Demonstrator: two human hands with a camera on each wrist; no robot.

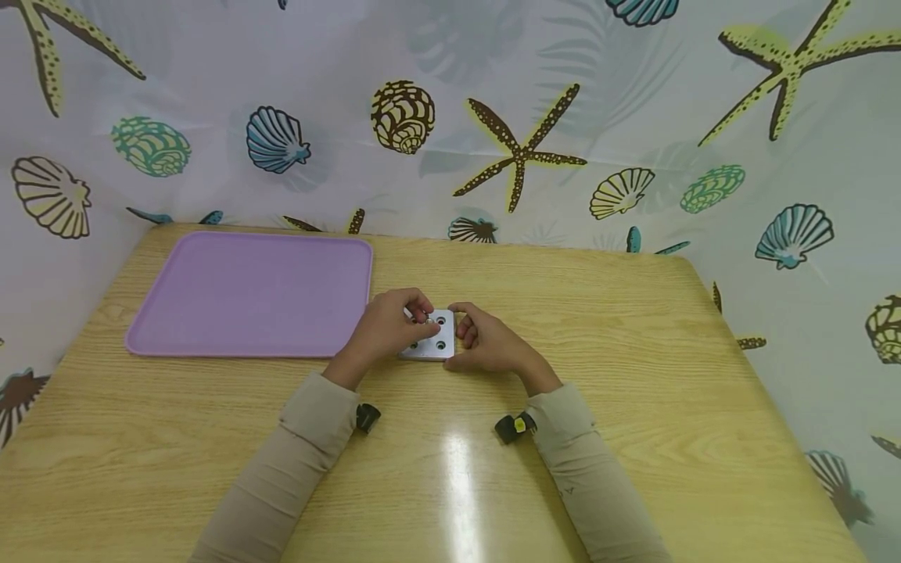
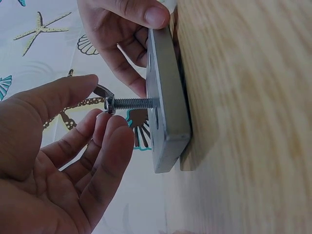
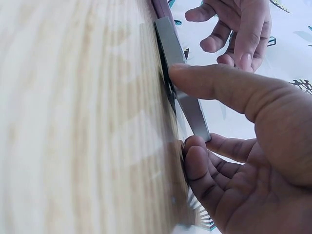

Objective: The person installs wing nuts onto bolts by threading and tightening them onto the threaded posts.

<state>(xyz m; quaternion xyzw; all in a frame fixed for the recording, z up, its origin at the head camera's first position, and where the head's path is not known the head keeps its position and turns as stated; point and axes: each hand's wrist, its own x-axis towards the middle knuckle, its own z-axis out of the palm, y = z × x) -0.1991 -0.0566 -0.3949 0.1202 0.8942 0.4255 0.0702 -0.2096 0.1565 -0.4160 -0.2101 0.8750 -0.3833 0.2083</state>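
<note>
A flat square metal plate point(image 1: 447, 333) with several holes lies at the middle of the wooden table. My right hand point(image 1: 489, 344) holds it by its edges, thumb on the near side and fingers on the far side. In the left wrist view, a threaded bolt point(image 2: 134, 104) stands square to the plate's face, its tip at a hole. A small dark tab shows by the bolt's head. The thumb and fingers of my left hand point(image 1: 387, 324) are curled round that head and pinch it. How deep the tip sits in the hole cannot be told.
A purple tray point(image 1: 246, 350) lies on the left of the table point(image 1: 598, 328), just beside my left hand. Behind the table hangs a white cloth point(image 1: 338, 47) printed with shells and starfish. Black bands with small devices circle both wrists.
</note>
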